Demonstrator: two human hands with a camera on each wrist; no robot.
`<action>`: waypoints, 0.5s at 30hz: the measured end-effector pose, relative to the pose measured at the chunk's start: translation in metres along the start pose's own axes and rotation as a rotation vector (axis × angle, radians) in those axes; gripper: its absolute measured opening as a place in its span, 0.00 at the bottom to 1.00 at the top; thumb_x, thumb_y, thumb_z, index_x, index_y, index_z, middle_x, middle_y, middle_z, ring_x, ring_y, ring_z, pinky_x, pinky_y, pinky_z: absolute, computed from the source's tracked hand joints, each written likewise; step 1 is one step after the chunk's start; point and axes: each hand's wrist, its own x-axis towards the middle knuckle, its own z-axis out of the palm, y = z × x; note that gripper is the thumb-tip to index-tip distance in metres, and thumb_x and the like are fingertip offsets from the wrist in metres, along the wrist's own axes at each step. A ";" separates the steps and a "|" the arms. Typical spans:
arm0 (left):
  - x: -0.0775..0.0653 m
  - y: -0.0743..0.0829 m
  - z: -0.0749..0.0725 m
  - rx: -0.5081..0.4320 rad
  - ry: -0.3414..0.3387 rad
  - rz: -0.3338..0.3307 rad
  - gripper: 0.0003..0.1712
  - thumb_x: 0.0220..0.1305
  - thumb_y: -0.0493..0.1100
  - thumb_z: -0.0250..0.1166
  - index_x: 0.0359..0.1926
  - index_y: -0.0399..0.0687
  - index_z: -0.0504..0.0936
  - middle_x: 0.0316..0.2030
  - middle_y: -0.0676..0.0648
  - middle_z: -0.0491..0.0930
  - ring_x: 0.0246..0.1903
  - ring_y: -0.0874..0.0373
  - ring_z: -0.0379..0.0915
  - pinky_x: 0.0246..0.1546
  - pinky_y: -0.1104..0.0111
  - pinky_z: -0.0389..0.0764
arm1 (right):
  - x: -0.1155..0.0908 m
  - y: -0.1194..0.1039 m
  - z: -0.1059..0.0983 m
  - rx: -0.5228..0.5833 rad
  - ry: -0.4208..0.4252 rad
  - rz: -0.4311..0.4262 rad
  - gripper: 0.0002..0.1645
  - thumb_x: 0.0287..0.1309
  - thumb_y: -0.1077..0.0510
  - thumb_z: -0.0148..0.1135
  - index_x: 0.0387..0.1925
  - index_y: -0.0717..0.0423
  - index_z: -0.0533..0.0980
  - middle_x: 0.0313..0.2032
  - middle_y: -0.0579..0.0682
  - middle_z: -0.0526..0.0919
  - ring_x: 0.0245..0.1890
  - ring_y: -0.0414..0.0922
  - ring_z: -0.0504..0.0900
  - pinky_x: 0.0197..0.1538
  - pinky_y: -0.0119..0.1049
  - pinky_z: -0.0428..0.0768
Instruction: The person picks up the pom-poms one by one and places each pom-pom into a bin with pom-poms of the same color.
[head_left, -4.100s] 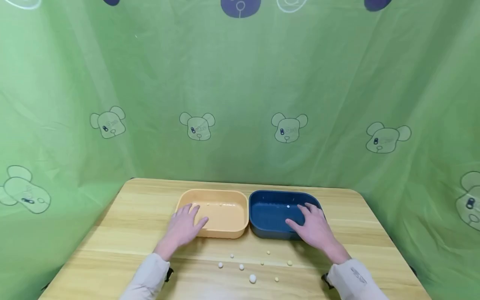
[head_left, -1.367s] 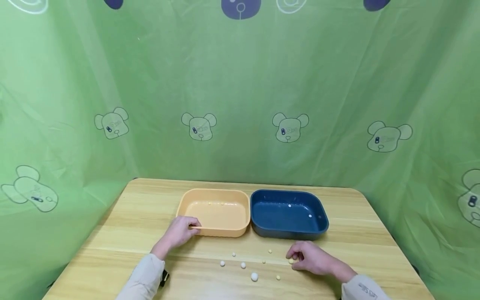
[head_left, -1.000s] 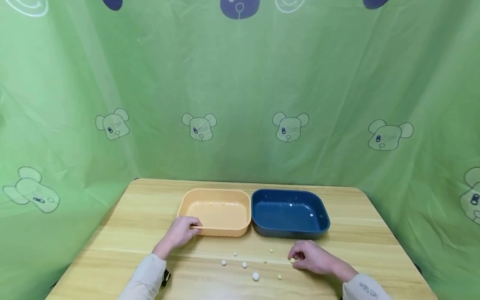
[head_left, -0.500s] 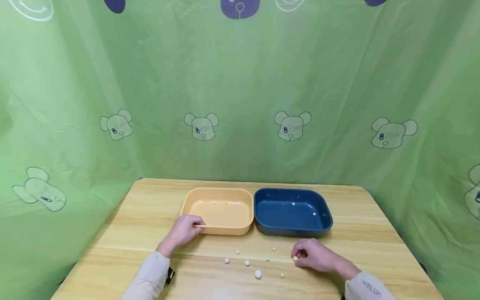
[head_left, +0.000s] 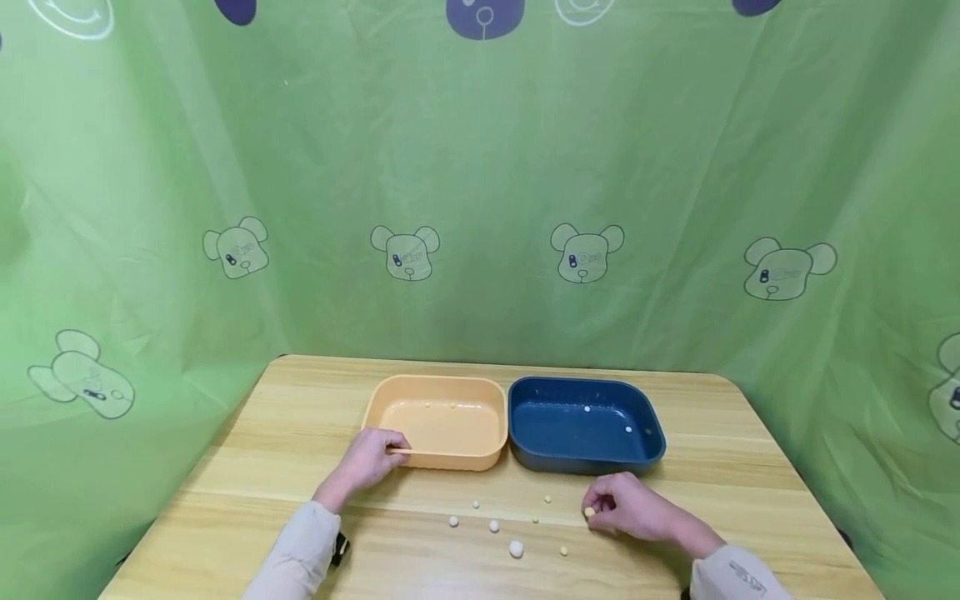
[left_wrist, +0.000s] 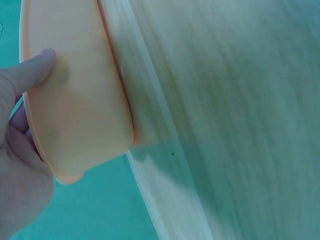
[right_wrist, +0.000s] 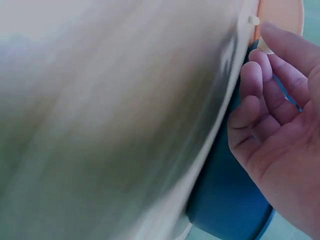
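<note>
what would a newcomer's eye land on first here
Probably the orange bin and dark blue bin, side by side on the wooden table before a green backdrop. Next, the small white balls and yellow balls scattered in front of them. Then the left hand gripping the orange bin's near rim, and the right hand pinching another yellow ball.

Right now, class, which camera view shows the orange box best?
The head view: there the orange box shows its inside and most of its rim. The left wrist view shows one side, gripped by the left hand; the right wrist view shows only a part.
</note>
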 end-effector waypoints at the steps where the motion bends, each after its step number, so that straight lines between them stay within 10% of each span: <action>1: 0.000 0.000 0.000 -0.002 -0.003 -0.003 0.07 0.52 0.39 0.72 0.23 0.58 0.84 0.23 0.64 0.79 0.24 0.69 0.70 0.28 0.71 0.72 | 0.000 -0.001 -0.001 0.000 0.004 -0.002 0.05 0.50 0.61 0.69 0.31 0.49 0.81 0.25 0.36 0.76 0.26 0.32 0.72 0.29 0.28 0.74; 15: 0.001 -0.002 0.001 -0.009 0.011 0.019 0.07 0.51 0.39 0.72 0.23 0.57 0.84 0.22 0.64 0.79 0.23 0.70 0.69 0.27 0.71 0.72 | 0.008 -0.011 -0.003 0.028 0.022 -0.029 0.05 0.50 0.59 0.71 0.27 0.48 0.80 0.25 0.36 0.77 0.27 0.32 0.73 0.29 0.29 0.75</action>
